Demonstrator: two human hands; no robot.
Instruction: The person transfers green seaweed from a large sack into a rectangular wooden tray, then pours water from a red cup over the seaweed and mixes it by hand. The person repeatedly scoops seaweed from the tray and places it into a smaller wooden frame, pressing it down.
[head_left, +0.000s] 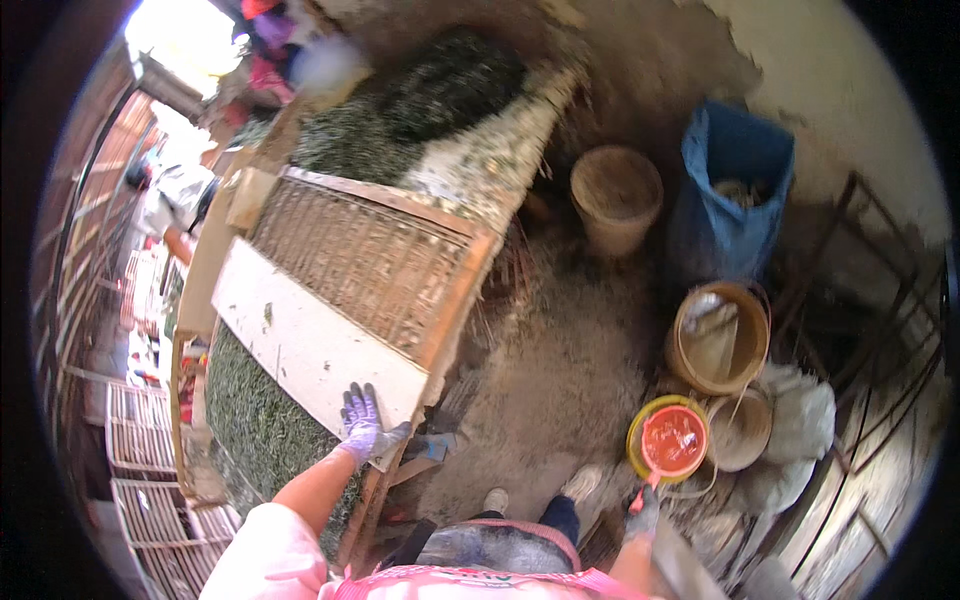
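My left hand (363, 427), in a purple and grey glove, lies spread on the near end of a long white board (315, 322). The board sits between a slatted wooden frame (367, 259) and a heap of dark green leafy shreds (259, 405). At the lower right, my right hand (642, 511), in a grey glove, grips the handle of an orange-red plastic dipper (675, 442). Shiny liquid appears to be in the dipper's bowl, which is over a yellow-rimmed bucket (636, 459). What the bucket holds is mostly hidden.
More dark green shreds (450, 82) are heaped on the table's far end. A brown bucket (616, 195), a blue bin (739, 195) and a tan bucket (718, 337) stand at right, near a metal rack (847, 300). Another person (172, 199) is beyond the table at left.
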